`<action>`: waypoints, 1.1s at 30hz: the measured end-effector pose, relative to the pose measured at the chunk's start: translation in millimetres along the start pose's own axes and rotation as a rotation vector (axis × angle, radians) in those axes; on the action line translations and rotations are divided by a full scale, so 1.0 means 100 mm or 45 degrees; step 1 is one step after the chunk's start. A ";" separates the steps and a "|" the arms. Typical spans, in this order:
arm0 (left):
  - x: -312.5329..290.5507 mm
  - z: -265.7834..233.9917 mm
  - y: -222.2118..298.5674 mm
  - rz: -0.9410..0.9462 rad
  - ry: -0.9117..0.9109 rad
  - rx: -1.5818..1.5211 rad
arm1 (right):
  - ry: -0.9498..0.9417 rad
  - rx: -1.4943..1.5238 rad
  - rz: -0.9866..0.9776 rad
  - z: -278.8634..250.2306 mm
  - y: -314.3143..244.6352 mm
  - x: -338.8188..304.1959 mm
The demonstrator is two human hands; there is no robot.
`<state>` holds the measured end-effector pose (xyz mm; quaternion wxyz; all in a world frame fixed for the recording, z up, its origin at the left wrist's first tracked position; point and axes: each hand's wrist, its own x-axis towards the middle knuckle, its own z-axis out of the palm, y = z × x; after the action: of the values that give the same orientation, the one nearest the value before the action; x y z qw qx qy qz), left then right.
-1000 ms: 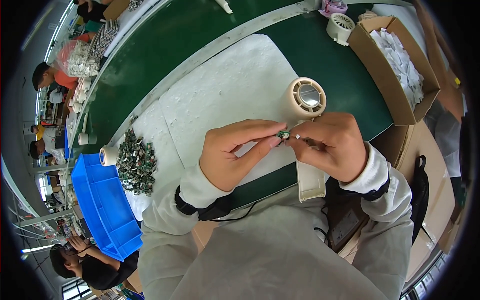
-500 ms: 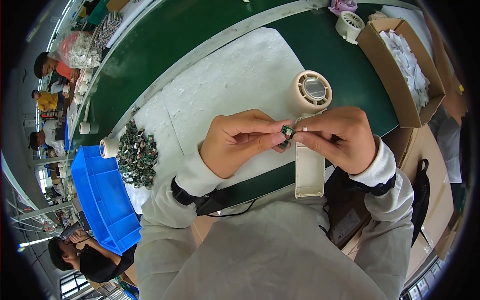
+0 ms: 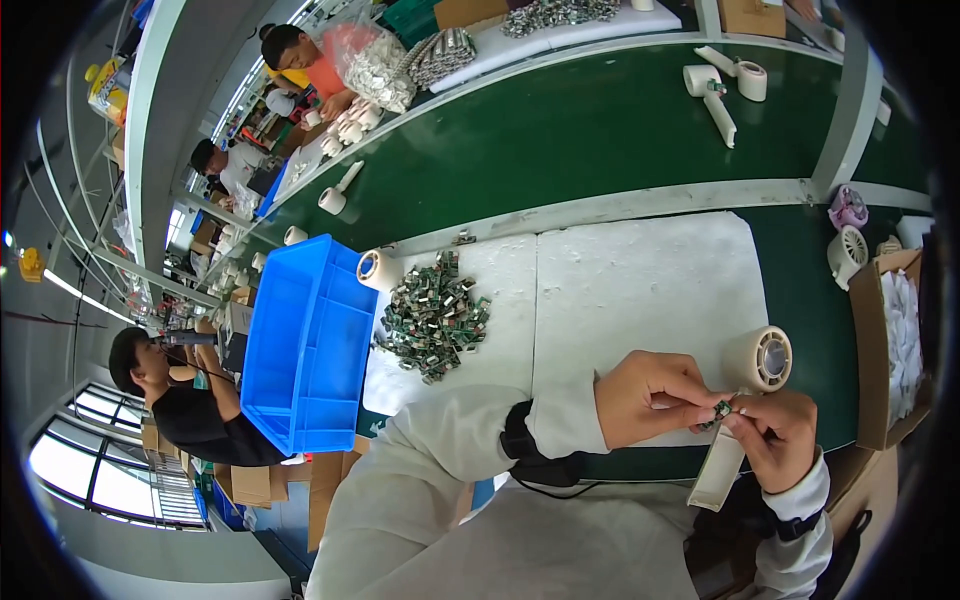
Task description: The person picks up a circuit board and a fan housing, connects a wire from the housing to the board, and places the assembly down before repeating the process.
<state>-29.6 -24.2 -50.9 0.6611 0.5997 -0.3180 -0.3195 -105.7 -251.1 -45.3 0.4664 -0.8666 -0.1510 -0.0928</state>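
My left hand (image 3: 655,400) pinches a small green circuit board (image 3: 721,410) between thumb and fingertips. Against the board's other side, my right hand (image 3: 776,435) has thumb and forefinger pressed together; whatever they hold is too small and covered to make out. Below both hands is a cream handheld fan's open, hollow handle (image 3: 716,470), its upper end hidden by my fingers. Just beyond the hands, the round fan head (image 3: 768,358) rests by the edge of the white foam sheet (image 3: 640,290).
Left on the foam lies a heap of small circuit boards (image 3: 435,318), beside a cream round part (image 3: 378,270) and a blue divided bin (image 3: 310,350). A cardboard box of white packets (image 3: 890,350) stands at right. Beyond runs a green conveyor (image 3: 560,130) with fan parts. Other people work at left.
The view has swung left, so hands and fan appear farther right and lower. A small white piece visible at my right fingertips before is now hidden. Both hands still meet at the board.
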 end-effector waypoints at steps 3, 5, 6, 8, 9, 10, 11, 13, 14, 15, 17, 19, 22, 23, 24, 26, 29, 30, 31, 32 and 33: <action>0.07 0.01 -0.05 0.061 0.098 -0.108 | 0.200 0.002 0.057 0.08 0.01 0.00; 0.09 0.01 -0.05 0.105 0.130 -0.153 | 0.261 0.038 0.124 0.09 -0.08 0.03; 0.10 0.03 -0.05 0.023 0.173 -0.239 | 0.320 0.077 0.198 0.09 -0.13 0.04; 0.08 0.05 -0.02 -0.149 0.261 -0.397 | 0.401 0.124 0.253 0.08 -0.17 0.04; 0.08 0.03 -0.01 -0.142 0.251 -0.373 | 0.387 0.107 0.225 0.09 -0.17 0.02; 0.08 0.02 0.00 -0.163 0.236 -0.368 | 0.373 0.090 0.199 0.09 -0.17 0.00; 0.09 0.01 -0.01 -0.188 0.221 -0.364 | 0.358 0.074 0.177 0.10 -0.18 -0.01; 0.09 0.04 -0.05 -0.237 0.188 -0.384 | 0.391 0.073 0.192 0.09 -0.18 -0.05; 0.11 0.04 -0.07 -0.221 0.173 -0.390 | 0.413 0.071 0.203 0.09 -0.16 -0.04; 0.13 0.03 -0.09 -0.209 0.156 -0.400 | 0.434 0.068 0.219 0.09 -0.14 -0.03; 0.10 0.06 -0.15 -0.260 0.125 -0.463 | 0.410 -0.022 0.115 0.08 -0.09 -0.01; 0.11 0.00 -0.15 -0.196 0.170 -0.379 | 0.364 -0.083 -0.042 0.09 -0.03 0.04; 0.15 -0.05 -0.12 -0.253 0.155 -0.307 | 0.336 -0.034 -0.059 0.07 0.02 0.04; 0.15 -0.04 -0.09 -0.265 0.169 -0.287 | 0.339 -0.058 -0.001 0.08 0.02 0.03; 0.16 -0.03 -0.07 -0.284 0.137 -0.313 | 0.341 -0.039 -0.049 0.09 0.03 0.05; 0.14 -0.03 0.00 -0.297 0.212 -0.247 | 0.337 -0.017 -0.092 0.11 0.03 0.05; 0.14 0.02 -0.02 -0.318 0.170 -0.258 | 0.333 -0.020 -0.130 0.11 0.04 0.00; 0.13 0.02 -0.02 -0.313 0.170 -0.248 | 0.326 -0.016 -0.140 0.12 0.04 0.00; 0.12 0.02 -0.02 -0.308 0.181 -0.246 | 0.313 -0.028 -0.128 0.12 0.03 -0.02; 0.12 0.02 -0.03 -0.293 0.172 -0.241 | 0.301 -0.040 -0.116 0.12 0.02 -0.03; 0.12 0.02 -0.03 -0.279 0.162 -0.235 | 0.290 -0.052 -0.103 0.12 0.02 -0.03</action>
<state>-24.5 -35.4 -53.4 0.6935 0.5865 -0.1772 -0.3790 -107.5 -242.4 -54.1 0.4586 -0.8530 -0.1300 -0.2123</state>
